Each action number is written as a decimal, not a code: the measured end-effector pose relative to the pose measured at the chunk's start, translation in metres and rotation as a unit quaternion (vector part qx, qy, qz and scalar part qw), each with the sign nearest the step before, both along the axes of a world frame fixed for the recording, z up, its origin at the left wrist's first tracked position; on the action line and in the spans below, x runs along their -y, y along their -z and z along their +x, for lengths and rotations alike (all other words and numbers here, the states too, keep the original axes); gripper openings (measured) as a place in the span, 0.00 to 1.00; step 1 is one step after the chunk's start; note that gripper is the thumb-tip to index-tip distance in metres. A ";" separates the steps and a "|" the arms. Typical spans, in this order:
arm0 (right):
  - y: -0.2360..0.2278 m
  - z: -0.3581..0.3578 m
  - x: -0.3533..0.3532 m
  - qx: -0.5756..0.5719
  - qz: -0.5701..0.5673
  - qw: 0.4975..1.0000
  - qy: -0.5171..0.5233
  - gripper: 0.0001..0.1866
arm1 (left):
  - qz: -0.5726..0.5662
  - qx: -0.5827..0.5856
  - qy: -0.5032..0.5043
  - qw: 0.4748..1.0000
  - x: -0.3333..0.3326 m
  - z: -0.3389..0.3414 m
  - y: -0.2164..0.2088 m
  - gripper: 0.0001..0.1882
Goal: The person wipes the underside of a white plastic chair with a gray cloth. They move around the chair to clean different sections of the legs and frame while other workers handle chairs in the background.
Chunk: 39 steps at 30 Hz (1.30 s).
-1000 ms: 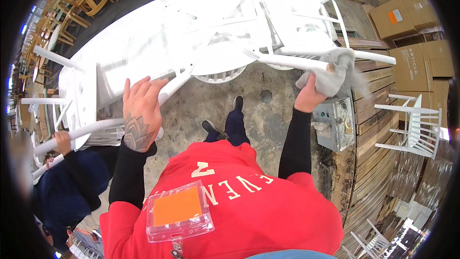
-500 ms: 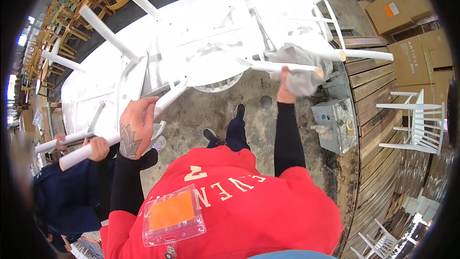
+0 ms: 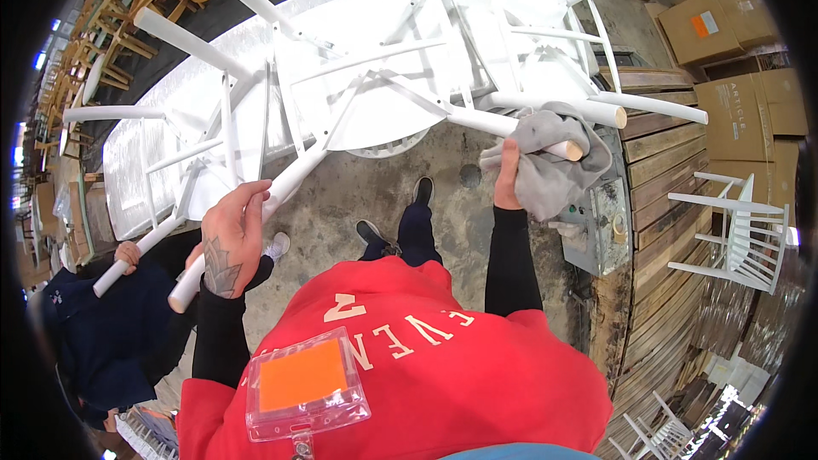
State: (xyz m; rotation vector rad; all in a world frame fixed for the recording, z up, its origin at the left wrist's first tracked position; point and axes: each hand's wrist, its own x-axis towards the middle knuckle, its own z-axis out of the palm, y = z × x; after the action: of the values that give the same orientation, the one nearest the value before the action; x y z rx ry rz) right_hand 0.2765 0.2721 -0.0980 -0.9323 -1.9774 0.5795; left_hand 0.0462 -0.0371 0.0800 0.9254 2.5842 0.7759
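Note:
A white chair (image 3: 383, 115) lies upside down with its legs pointing toward me. My left hand (image 3: 232, 238) is closed around its left front leg (image 3: 291, 181), part of which it hides. My right hand (image 3: 508, 177) grips a grey cloth (image 3: 558, 175), thumb up. The cloth is draped over the right front leg (image 3: 477, 119) near its end, and the bare wooden tip (image 3: 573, 150) pokes out of the folds. Most of my right fingers are hidden under the cloth.
More upturned white chairs flank it on a plastic-covered table (image 3: 128, 175). At left, a co-worker's hand (image 3: 128, 255) holds another chair leg. A grey metal box (image 3: 596, 234), wooden slats (image 3: 660, 204), cartons (image 3: 720, 21) and another white chair (image 3: 741, 234) are at right.
The cloth has come forward over the leg's end, with my right hand on it. The co-worker's hand now shows on a leg farther left. My left hand has shifted slightly down the leg.

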 end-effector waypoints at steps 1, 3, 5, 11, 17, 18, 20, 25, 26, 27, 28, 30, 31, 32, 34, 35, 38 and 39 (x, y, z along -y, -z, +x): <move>0.000 -0.013 -0.011 -0.097 -0.003 0.995 0.019 0.22 | 0.005 0.005 -0.001 1.000 -0.001 -0.002 -0.001 0.11; -0.005 -0.016 -0.015 -0.181 -0.058 0.981 0.026 0.23 | 0.011 0.010 -0.005 1.000 -0.003 -0.003 0.001 0.11; -0.005 -0.009 -0.015 -0.163 -0.166 0.973 -0.008 0.27 | 0.020 0.000 -0.001 1.000 -0.005 -0.002 -0.001 0.11; 0.004 -0.029 -0.020 -0.271 -0.220 0.937 -0.009 0.33 | 0.015 -0.059 0.047 0.997 0.001 -0.004 0.002 0.11; 0.118 -0.061 -0.048 -0.087 -0.274 0.957 0.020 0.39 | 0.029 -0.028 0.045 0.998 -0.006 -0.005 0.002 0.11; 0.126 -0.061 -0.063 -0.097 -0.324 0.941 0.003 0.40 | 0.051 -0.026 0.051 0.997 -0.010 -0.007 0.002 0.10; 0.127 -0.070 -0.065 -0.134 -0.405 0.904 -0.027 0.41 | 0.059 -0.022 0.039 0.997 -0.011 -0.008 0.003 0.10; 0.047 -0.046 -0.032 -0.262 -0.349 0.900 -0.021 0.29 | 0.038 -0.031 0.010 0.999 -0.002 -0.002 0.005 0.11; 0.022 -0.032 -0.031 -0.294 -0.329 0.895 -0.062 0.23 | 0.024 -0.035 0.002 0.999 0.004 0.002 0.008 0.11; -0.006 -0.028 -0.034 -0.315 -0.381 0.869 -0.022 0.25 | 0.014 -0.038 0.005 0.999 0.006 0.005 0.012 0.11; -0.039 -0.025 -0.039 -0.342 -0.425 0.838 0.018 0.26 | 0.011 -0.045 0.009 0.999 0.005 0.005 0.013 0.11; -0.003 -0.048 -0.039 -0.293 -0.350 0.886 0.079 0.26 | 0.017 -0.046 -0.012 0.999 0.009 0.010 0.011 0.10; 0.034 -0.059 -0.025 -0.219 -0.124 0.960 0.121 0.25 | 0.026 -0.054 -0.010 0.998 0.004 0.008 0.008 0.10; 0.079 -0.045 -0.046 -0.137 -0.118 0.980 0.084 0.29 | 0.058 -0.054 0.009 0.997 -0.009 0.000 0.005 0.09; 0.136 -0.075 -0.035 0.065 -0.050 0.978 0.194 0.35 | 0.062 -0.058 0.020 0.996 -0.012 -0.002 0.003 0.09; 0.150 -0.060 -0.065 0.154 -0.081 0.971 0.167 0.44 | 0.114 -0.046 0.041 0.992 -0.014 -0.008 0.008 0.09; 0.159 -0.103 -0.034 0.324 -0.414 0.845 0.099 0.41 | 0.089 -0.064 0.007 0.994 -0.002 -0.003 0.016 0.09; 0.156 -0.107 -0.022 0.318 -0.461 0.825 0.074 0.39 | 0.073 -0.069 0.004 0.995 -0.001 -0.002 0.014 0.10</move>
State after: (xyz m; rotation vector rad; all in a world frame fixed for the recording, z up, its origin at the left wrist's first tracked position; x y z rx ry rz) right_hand 0.1693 0.2946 -0.2537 -2.0734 -2.1289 1.3199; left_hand 0.0444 -0.0359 0.0660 1.0678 2.6680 0.9393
